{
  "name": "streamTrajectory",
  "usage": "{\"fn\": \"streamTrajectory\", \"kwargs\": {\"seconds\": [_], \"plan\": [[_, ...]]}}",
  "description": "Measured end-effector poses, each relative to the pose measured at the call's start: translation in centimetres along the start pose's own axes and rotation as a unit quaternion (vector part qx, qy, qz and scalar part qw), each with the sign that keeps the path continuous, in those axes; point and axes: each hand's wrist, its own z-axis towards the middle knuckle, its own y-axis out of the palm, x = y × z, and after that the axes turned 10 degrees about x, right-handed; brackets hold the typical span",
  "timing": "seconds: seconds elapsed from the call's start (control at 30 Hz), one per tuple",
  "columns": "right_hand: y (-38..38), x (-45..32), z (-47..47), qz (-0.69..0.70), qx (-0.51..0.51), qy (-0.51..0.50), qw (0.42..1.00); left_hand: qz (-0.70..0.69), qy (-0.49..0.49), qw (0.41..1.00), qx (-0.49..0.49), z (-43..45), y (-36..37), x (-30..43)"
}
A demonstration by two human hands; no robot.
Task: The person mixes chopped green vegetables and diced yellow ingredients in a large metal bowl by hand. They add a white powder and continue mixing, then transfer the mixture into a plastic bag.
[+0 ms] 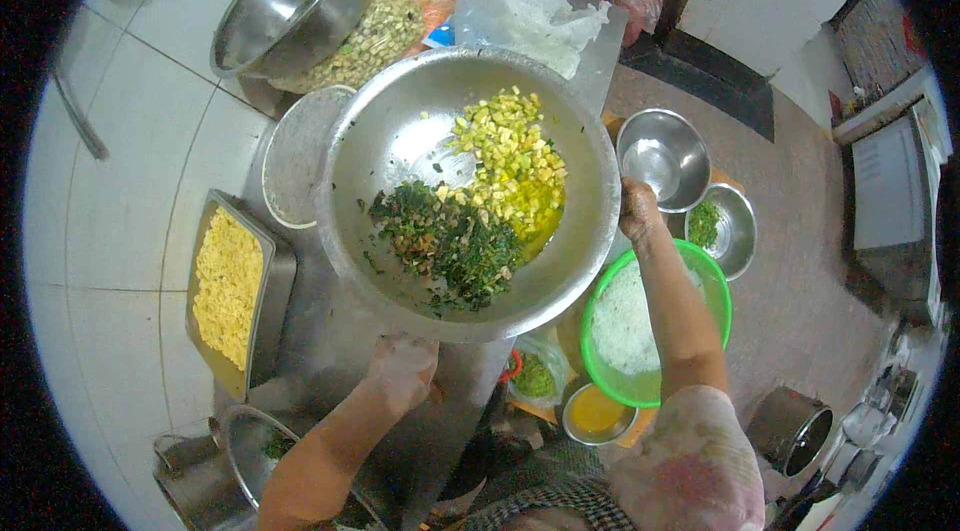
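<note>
A large stainless steel bowl (pixel 405 92) hangs in front of me, gripped at its rim by both hands. My left hand (pixel 405 366) has the near edge, its fingers partly hidden under the bowl. At the right side of the rim is my right hand (pixel 639 207). Inside, chopped dark leafy greens (pixel 465 246) with brownish bits lie toward the near side. Pale yellow-green diced vegetable (pixel 510 141) covers the far right part, with a pool of yellow oil (pixel 541 231) along its edge.
A metal tray (pixel 259 291) of yellow crumbled food stands against the tiled wall. Right of the steel table (pixel 465 381) are a green basin (pixel 724 298) with white shreds, several steel bowls and a bowl of yellow liquid (pixel 596 411). Behind are a big steel basin (pixel 292 5) and plastic bags (pixel 517 13).
</note>
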Motion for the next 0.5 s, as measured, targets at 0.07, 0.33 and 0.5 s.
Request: {"fn": "streamTrajectory", "kwargs": {"seconds": [0.07, 0.33, 0.5], "plan": [[0.8, -0.9, -1.1, 0.018, -0.014, -0.020, 1.000, 0.012, 0.003, 1.000, -0.020, 0.3, 0.8, -0.1], [4.5, -6.7, -8.0, 0.096, 0.003, -0.088, 0.991, -0.073, -0.019, 0.996, 0.042, 0.5, 2.1, -0.4], [3.6, -9.5, -12.7, 0.008, -0.023, -0.167, 0.986, -0.115, -0.063, 0.990, 0.043, 0.7, 0.3, 0.0]]}}
